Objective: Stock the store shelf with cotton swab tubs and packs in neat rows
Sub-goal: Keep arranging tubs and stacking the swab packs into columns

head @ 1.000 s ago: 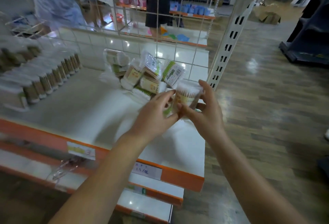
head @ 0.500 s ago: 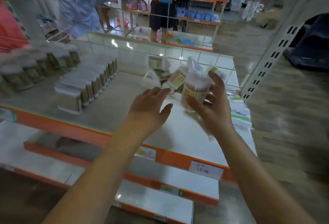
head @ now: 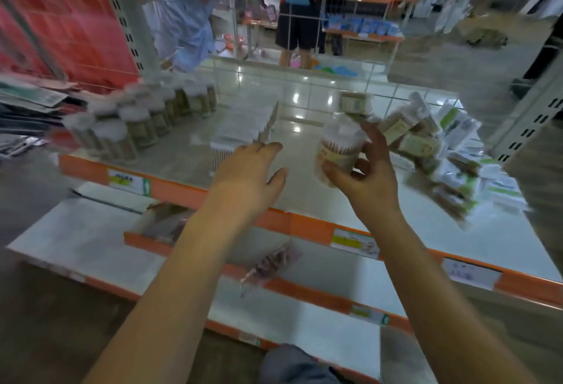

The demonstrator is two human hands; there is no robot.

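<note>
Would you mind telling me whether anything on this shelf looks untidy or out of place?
Yes: the loose packs at the shelf's right end lie heaped and tilted, unlike the tubs in rows on the left. The right hand holds one tub.

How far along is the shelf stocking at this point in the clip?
Partly done. Rows of tubs and a row of flat packs already stand on the shelf. The right hand holds one cotton swab tub; the left hand is open and holds nothing. A loose pile of packs on the right still needs arranging.
</note>
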